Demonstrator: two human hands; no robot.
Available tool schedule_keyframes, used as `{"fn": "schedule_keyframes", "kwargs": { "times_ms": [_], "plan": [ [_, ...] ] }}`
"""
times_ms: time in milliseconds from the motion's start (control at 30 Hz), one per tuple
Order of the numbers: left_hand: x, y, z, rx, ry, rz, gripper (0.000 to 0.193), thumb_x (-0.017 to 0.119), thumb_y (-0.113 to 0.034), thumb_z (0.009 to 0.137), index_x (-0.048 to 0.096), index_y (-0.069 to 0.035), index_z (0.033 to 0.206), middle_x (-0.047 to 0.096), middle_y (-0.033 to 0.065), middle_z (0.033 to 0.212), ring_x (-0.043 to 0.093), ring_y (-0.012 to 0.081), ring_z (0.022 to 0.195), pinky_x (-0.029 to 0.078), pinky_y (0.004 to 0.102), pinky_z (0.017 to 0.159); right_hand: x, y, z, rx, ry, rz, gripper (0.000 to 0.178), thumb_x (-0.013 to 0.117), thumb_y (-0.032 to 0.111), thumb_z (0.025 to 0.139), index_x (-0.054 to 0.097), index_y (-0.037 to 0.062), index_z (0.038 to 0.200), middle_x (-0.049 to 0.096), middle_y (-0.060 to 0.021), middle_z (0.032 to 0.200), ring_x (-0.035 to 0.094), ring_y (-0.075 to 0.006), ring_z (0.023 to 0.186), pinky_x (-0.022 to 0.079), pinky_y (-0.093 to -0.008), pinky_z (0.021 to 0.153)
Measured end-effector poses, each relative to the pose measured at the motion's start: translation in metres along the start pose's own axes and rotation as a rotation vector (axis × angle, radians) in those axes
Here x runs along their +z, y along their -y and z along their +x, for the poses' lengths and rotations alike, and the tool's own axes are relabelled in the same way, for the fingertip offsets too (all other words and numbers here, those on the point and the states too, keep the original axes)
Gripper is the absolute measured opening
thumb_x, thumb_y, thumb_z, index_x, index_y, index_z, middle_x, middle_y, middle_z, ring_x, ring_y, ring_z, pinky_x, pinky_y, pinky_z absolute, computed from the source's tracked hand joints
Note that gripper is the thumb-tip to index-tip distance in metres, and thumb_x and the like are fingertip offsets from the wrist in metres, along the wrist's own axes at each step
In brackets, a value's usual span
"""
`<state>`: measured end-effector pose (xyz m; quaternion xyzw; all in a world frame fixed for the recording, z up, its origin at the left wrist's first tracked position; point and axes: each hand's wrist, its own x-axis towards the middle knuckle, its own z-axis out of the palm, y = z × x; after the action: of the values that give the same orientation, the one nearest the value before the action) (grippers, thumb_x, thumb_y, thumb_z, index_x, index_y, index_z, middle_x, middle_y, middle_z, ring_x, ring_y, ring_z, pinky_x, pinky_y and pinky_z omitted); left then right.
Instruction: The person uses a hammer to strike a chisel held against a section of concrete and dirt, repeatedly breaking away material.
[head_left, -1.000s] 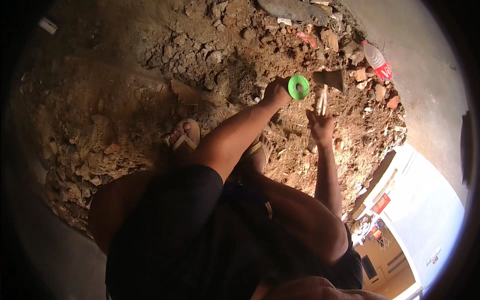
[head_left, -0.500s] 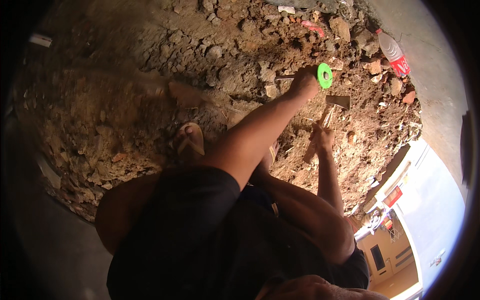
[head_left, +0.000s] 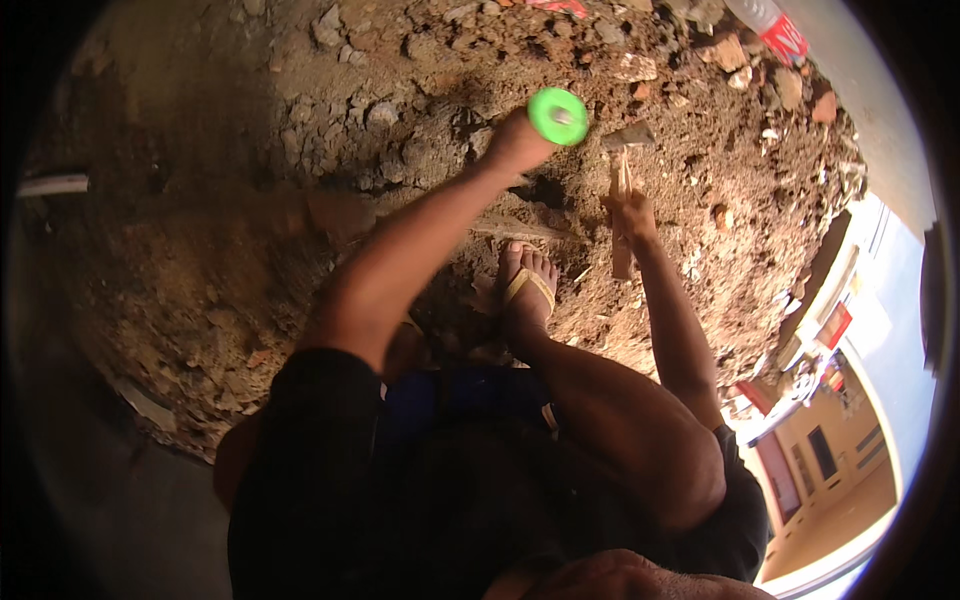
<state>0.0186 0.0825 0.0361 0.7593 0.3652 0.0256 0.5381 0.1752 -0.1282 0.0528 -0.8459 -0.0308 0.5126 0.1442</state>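
The left hand [head_left: 515, 145] is clamped on a green ring-shaped roll [head_left: 558, 116] above the rubble mound [head_left: 400, 130]. Just beside it, the right hand [head_left: 630, 212] grips a wooden-handled hoe [head_left: 622, 160], blade in the rubble; a sandalled foot [head_left: 525, 285] stands below, a plastic bottle [head_left: 770, 25] at the mound's far edge

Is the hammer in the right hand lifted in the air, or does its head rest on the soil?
It rests on the soil: the right hand holds the wooden handle, and the hammer head lies against the rubble.
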Motion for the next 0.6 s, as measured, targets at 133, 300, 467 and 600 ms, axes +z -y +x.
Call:
{"fn": "schedule_keyframes", "kwargs": {
  "times_ms": [133,300,467,600],
  "plan": [
    [-0.09,0.039,-0.026,-0.108,0.049,0.098,0.023,0.062,-0.018,0.089,0.061,-0.005,0.108,0.068,0.0114,0.092,0.067,0.0201,0.081,0.058,0.0327,0.066,0.003,-0.009,0.041,-0.041,-0.07,-0.396,0.035,0.063,0.034,0.088,0.059,-0.0003,0.093,0.061,-0.0096,0.082,0.061,-0.0146,0.07,0.056,-0.0322,0.061],
    [-0.224,0.064,-0.118,0.121,-0.087,0.369,0.03,0.068,-0.013,0.085,0.061,-0.006,0.113,0.065,0.0085,0.106,0.062,0.0197,0.103,0.052,0.0342,0.086,0.005,-0.01,0.057,-0.245,-0.188,-0.61,0.03,0.058,0.03,0.09,0.063,0.0026,0.099,0.064,-0.0108,0.086,0.067,-0.0201,0.082,0.057,-0.0336,0.064],
    [-0.262,-0.012,-0.177,0.008,-0.352,-0.419,0.014,0.063,-0.008,0.087,0.063,-0.008,0.101,0.068,0.0113,0.102,0.064,0.0202,0.098,0.054,0.0364,0.082,0.014,-0.014,0.049,-0.117,-0.06,-0.423,0.021,0.051,0.019,0.092,0.067,0.0045,0.09,0.065,-0.0103,0.075,0.068,-0.0167,0.072,0.055,-0.0276,0.054],
    [-0.202,-0.015,-0.17,0.019,-0.381,-0.435,0.01,0.061,-0.007,0.088,0.062,-0.007,0.098,0.068,0.0107,0.103,0.065,0.0229,0.096,0.055,0.0367,0.083,0.02,-0.016,0.061,-0.094,-0.037,-0.306,0.019,0.061,0.02,0.088,0.059,0.0031,0.097,0.061,-0.0075,0.073,0.061,-0.0143,0.064,0.054,-0.0272,0.055]
  ]
}}
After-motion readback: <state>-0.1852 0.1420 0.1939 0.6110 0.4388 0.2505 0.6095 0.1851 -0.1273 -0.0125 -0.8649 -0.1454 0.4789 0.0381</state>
